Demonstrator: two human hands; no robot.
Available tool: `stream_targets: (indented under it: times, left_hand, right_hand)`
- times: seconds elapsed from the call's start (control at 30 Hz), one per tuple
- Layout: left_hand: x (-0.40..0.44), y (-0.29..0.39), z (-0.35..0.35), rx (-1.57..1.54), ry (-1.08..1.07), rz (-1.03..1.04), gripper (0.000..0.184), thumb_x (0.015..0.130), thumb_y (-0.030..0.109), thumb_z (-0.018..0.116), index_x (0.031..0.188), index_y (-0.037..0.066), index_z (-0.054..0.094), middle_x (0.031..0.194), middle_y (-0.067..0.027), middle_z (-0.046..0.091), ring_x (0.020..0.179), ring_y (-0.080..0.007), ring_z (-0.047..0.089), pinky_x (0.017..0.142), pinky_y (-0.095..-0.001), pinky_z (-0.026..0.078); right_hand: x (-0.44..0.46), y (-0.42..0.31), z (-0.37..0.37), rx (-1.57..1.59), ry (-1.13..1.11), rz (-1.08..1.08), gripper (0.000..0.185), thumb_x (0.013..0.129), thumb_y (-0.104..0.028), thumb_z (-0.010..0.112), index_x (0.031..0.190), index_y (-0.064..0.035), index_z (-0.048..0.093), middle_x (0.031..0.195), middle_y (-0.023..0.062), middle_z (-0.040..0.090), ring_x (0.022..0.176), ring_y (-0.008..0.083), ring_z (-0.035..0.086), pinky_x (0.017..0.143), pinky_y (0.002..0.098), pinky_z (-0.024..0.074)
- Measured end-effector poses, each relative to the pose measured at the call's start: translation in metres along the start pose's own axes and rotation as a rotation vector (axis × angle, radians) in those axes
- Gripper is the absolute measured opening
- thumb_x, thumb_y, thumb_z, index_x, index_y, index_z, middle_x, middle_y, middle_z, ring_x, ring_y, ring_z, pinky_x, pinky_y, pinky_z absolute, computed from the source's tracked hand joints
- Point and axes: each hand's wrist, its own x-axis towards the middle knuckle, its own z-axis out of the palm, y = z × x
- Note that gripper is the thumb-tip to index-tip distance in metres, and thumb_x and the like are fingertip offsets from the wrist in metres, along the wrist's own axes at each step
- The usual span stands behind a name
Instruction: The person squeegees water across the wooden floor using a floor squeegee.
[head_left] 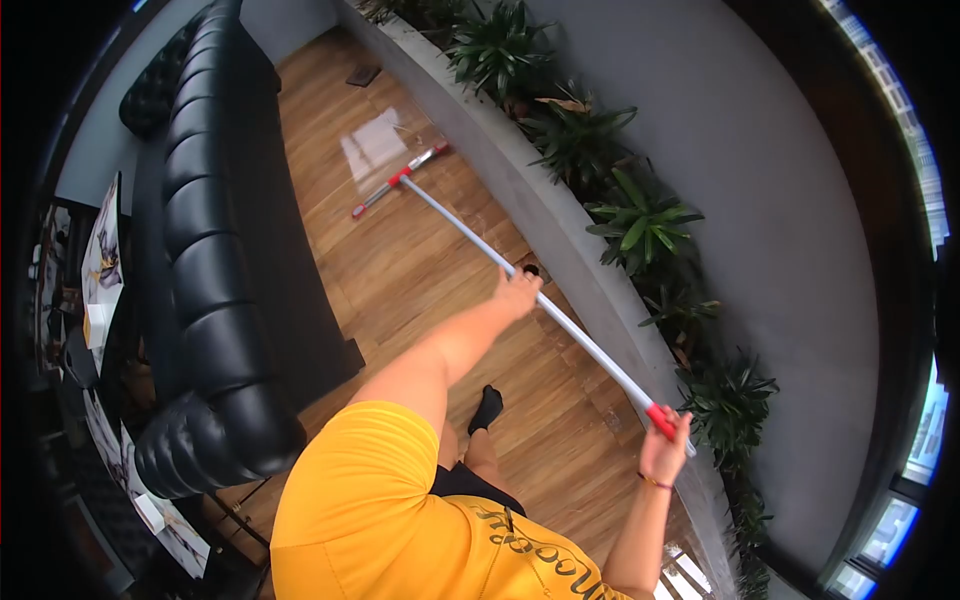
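A long squeegee with a pale metal pole [590,345] slants across the view. Its red and grey head [402,179] rests on the wooden floor [395,275], beside a bright reflection. My left hand [518,292] is wrapped around the middle of the pole. Near the pole's lower right end, my right hand [664,450] grips the red handle part [661,421]; a thin band circles that wrist.
A black tufted sofa [215,270] stands on the left, with tables [105,270] behind it. Along the right runs a low concrete planter [560,240] with green plants [645,225] against a grey wall [770,200]. A dark floor plate [363,75] lies at the far end.
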Motion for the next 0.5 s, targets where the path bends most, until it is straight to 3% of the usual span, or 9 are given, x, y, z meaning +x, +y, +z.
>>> stream_targets:
  times: [0.1, 0.17, 0.27, 0.4, 0.5]
  left_hand:
    - [-0.032, 0.082, 0.005, -0.150, -0.054, 0.215, 0.051, 0.088, 0.042, 0.057, 0.124, 0.008, 0.044, 0.130, -0.0142, 0.047, 0.126, -0.0322, 0.041, 0.099, -0.0730, 0.027]
    - [-0.049, 0.133, 0.017, -0.250, 0.022, 0.291, 0.045, 0.087, 0.040, 0.059, 0.117, 0.010, 0.045, 0.120, -0.0120, 0.051, 0.121, -0.0301, 0.045, 0.095, -0.0747, 0.028]
    - [-0.068, 0.191, 0.004, -0.388, 0.017, 0.420, 0.034, 0.089, 0.036, 0.059, 0.110, 0.013, 0.046, 0.114, -0.0095, 0.051, 0.117, -0.0303, 0.047, 0.093, -0.0787, 0.025]
    - [-0.077, 0.210, -0.021, -0.516, -0.015, 0.526, 0.028, 0.089, 0.034, 0.060, 0.106, 0.017, 0.046, 0.111, -0.0070, 0.051, 0.116, -0.0302, 0.048, 0.094, -0.0814, 0.021]
    - [-0.070, 0.187, -0.021, -0.533, 0.088, 0.503, 0.025, 0.089, 0.030, 0.062, 0.105, 0.017, 0.048, 0.106, -0.0064, 0.053, 0.114, -0.0301, 0.049, 0.097, -0.0757, 0.024]
  right_hand:
    - [-0.037, -0.088, -0.043, -0.064, -0.018, -0.051, 0.026, 0.097, -0.030, 0.053, 0.087, -0.0056, 0.052, 0.086, 0.0053, 0.055, 0.097, 0.0221, 0.055, 0.096, 0.0406, 0.0425]
    - [-0.055, -0.144, -0.056, -0.113, 0.014, -0.097, 0.029, 0.098, -0.031, 0.051, 0.083, -0.0066, 0.052, 0.083, 0.0050, 0.054, 0.094, 0.0217, 0.054, 0.094, 0.0401, 0.0436]
    - [-0.076, -0.215, -0.051, -0.182, -0.025, -0.212, 0.035, 0.099, -0.034, 0.048, 0.076, -0.0079, 0.049, 0.079, 0.0044, 0.051, 0.089, 0.0212, 0.052, 0.092, 0.0402, 0.0431]
    - [-0.092, -0.267, -0.012, -0.223, -0.068, -0.272, 0.035, 0.099, -0.034, 0.048, 0.075, -0.0079, 0.046, 0.076, 0.0033, 0.047, 0.083, 0.0202, 0.049, 0.093, 0.0398, 0.0413]
    - [-0.093, -0.282, 0.020, -0.265, -0.114, -0.284, 0.035, 0.099, -0.034, 0.048, 0.075, -0.0087, 0.044, 0.074, 0.0024, 0.044, 0.080, 0.0191, 0.047, 0.093, 0.0394, 0.0401]
